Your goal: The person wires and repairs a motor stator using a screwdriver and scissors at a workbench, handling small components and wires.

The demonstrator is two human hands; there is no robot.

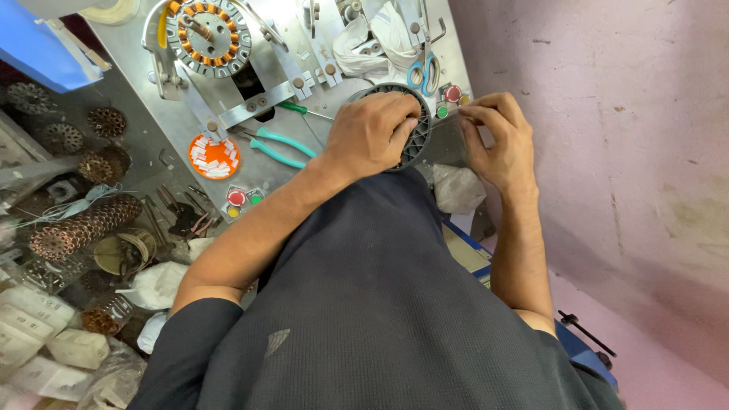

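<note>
Both hands gripped the ribbed stator ring [414,125] near the bench's right edge: left hand [370,135] clamped over it, best kept steady while the right hand [497,140] pinched fine wire at its rim.

- A round dark grey ring [416,130] with toothed slots along its rim, held on edge above the metal bench, just in front of the person's chest.
- Its left part is covered by a hand; only the right arc and top rim show.
</note>
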